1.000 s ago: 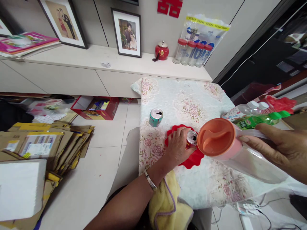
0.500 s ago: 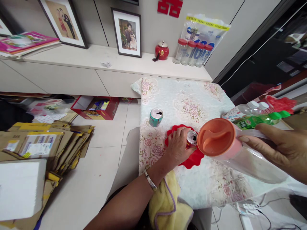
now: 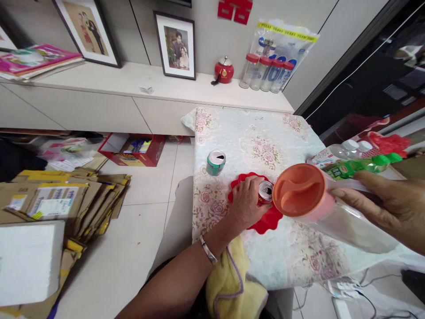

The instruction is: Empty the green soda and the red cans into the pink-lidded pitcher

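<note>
My left hand (image 3: 247,199) is wrapped round a red drink can (image 3: 265,192) with an opened top, over a red scalloped plate (image 3: 264,225). In my right hand (image 3: 385,204) is the handle of a clear plastic pitcher (image 3: 352,228), tipped towards the can. Its orange lid (image 3: 299,190) comes close to the can's top; whether they touch I cannot tell. No stream of liquid shows between them. A green drink can (image 3: 216,163), also opened, stands upright on the flowered tablecloth (image 3: 229,133). Across my lap lies a yellow cloth (image 3: 229,283) with purple edging.
Several bottles (image 3: 361,164) crowd the table's right side. Behind, a white cabinet (image 3: 133,91) bears picture frames, a red pot (image 3: 224,71) and several red-lidded jars (image 3: 264,74). Flattened cardboard (image 3: 96,199) and a white foam box (image 3: 29,261) are at left. Cables and a power strip (image 3: 340,305) lie at lower right.
</note>
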Tool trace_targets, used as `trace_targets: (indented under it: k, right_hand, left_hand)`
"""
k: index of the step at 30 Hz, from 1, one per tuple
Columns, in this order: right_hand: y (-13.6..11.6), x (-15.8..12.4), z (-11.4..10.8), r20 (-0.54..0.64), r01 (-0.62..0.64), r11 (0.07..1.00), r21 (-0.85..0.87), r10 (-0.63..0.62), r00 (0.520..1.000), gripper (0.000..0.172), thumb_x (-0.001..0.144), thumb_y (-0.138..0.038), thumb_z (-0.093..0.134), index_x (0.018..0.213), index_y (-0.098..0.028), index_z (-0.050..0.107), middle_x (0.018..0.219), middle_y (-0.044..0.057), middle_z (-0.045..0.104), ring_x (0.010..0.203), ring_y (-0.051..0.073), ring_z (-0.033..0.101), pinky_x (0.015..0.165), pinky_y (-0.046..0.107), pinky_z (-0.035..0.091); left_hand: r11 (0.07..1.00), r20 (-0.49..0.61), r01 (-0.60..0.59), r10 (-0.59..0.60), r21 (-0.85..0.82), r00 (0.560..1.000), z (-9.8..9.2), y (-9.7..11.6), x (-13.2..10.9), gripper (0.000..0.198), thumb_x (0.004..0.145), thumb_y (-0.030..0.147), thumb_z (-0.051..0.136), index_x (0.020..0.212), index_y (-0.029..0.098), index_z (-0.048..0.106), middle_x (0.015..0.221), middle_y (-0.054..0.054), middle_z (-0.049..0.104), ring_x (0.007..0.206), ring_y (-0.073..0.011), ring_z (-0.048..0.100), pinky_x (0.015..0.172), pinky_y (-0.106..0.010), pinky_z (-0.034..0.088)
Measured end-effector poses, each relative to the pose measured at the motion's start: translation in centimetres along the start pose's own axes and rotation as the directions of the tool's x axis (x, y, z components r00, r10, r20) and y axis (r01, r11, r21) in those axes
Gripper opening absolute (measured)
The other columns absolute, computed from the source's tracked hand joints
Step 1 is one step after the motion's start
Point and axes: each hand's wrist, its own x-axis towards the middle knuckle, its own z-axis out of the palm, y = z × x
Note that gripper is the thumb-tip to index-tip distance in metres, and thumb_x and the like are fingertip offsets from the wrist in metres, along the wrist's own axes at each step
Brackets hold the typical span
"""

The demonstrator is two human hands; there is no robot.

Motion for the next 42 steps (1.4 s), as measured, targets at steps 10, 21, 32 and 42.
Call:
trace_targets:
  k: [10,21,32,42]
  right_hand:
    - [-0.03,-0.09,0.05,-0.004,0.038,0.998,-0.048,-0.039,0.999,0.058,0.110,-0.070,0.040,0.071,-0.028,0.050,0.044,-0.007,0.041,0.029,0.017,0.048,0.036,0.030,0.033]
    - [0.21,-0.22,0.27,-0.042,0.031,0.997,-0.073,-0.034,0.999,0.058,0.111,-0.069,0.039,0.072,-0.027,0.048,0.045,-0.007,0.041,0.029,0.016,0.047,0.038,0.029,0.031]
    - [0.04,-0.14,0.09,-0.028,0.042,0.996,-0.084,-0.045,0.999,0.058,0.111,-0.068,0.038,0.072,-0.027,0.049,0.045,-0.007,0.040,0.030,0.016,0.047,0.037,0.029,0.032]
    - [0.33,-0.42,0.36,-0.032,0.024,0.997,-0.070,-0.026,0.999,0.057,0.110,-0.071,0.039,0.074,-0.028,0.047,0.045,-0.008,0.041,0.030,0.016,0.044,0.039,0.030,0.029]
  left_hand:
    - [1.000,0.003,0.005,-0.005,-0.008,1.000,-0.06,0.09,-0.04,0.064,0.093,0.044,0.084,0.144,0.030,0.048,0.150,-0.012,0.065,0.140,-0.0353,0.062,0.114,-0.058,0.052]
    - [1.000,0.005,-0.001,0.001,-0.008,1.000,0.00,-0.03,-0.06,0.066,0.092,0.043,0.086,0.144,0.028,0.048,0.151,-0.013,0.064,0.141,-0.0362,0.061,0.115,-0.060,0.052]
    - [1.000,-0.006,-0.007,0.007,0.000,1.000,0.09,-0.04,-0.06,0.066,0.092,0.043,0.085,0.145,0.028,0.048,0.149,-0.014,0.065,0.141,-0.0360,0.062,0.114,-0.060,0.052]
    - [1.000,-0.011,-0.012,0.012,-0.001,1.000,0.08,-0.13,-0.07,0.064,0.093,0.043,0.084,0.144,0.027,0.048,0.150,-0.013,0.065,0.141,-0.0356,0.062,0.115,-0.060,0.052]
